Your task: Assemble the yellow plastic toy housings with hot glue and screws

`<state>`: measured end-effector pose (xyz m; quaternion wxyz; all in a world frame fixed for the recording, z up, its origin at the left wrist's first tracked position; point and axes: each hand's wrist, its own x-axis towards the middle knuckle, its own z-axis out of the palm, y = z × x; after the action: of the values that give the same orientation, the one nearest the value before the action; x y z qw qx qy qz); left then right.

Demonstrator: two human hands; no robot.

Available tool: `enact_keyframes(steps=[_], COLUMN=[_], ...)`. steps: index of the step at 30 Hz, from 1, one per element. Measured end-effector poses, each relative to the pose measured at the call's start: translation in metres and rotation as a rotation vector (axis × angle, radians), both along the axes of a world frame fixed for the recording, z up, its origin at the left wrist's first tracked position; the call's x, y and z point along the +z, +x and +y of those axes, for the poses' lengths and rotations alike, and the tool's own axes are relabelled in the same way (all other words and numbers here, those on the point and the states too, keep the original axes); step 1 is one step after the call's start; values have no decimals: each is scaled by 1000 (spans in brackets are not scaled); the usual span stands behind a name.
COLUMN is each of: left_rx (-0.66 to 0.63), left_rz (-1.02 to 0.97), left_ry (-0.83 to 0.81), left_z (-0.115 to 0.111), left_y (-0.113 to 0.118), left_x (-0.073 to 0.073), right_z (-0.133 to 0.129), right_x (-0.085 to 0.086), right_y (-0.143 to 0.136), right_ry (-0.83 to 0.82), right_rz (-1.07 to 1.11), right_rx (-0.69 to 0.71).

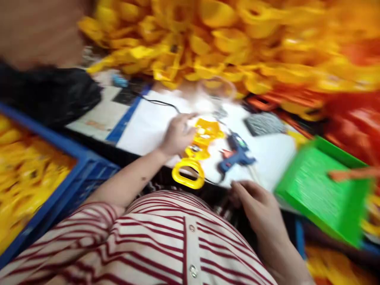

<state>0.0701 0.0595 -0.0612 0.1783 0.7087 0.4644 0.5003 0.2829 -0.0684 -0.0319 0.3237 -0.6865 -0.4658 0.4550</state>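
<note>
At the middle of the white work surface, my left hand (179, 134) grips the left side of a yellow plastic part (204, 132). This part has an oval loop handle (188, 173) at its near end, which reaches past the table's front edge. My right hand (258, 202) is by the front edge, close to my body, with fingers curled and pinched together; what they hold, if anything, does not show. Between the hands and slightly farther away lies a blue glue gun (237, 156) with an orange trigger.
Yellow plastic pieces (222, 43) are heaped along the back. A green tray (317, 190) with an orange-handled item stands at right, near a grey block (264, 123). At left are a blue crate (86, 170) of yellow parts and a black bag (50, 95). A black cable (162, 103) crosses the surface.
</note>
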Motion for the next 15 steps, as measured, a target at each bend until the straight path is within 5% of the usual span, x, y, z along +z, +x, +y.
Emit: enact_keyframes(steps=[2,5,11,15], left_rx=[-50,-145,-281,-329], left_rz=[-17,98,549,683], left_ry=[-35,-97,-359,-441], left_z=[11,21,25,29], left_y=[-30,-52,-36,-27], left_x=[-8,-6,38,47], right_z=[-27,-18,27,36], right_x=[4,2,6,17], right_y=[-6,-22,-49,-59], right_ry=[-22,19,-70,-92], right_rz=[-165,-464,-833,-949], right_rx=[-132,-118,2,131])
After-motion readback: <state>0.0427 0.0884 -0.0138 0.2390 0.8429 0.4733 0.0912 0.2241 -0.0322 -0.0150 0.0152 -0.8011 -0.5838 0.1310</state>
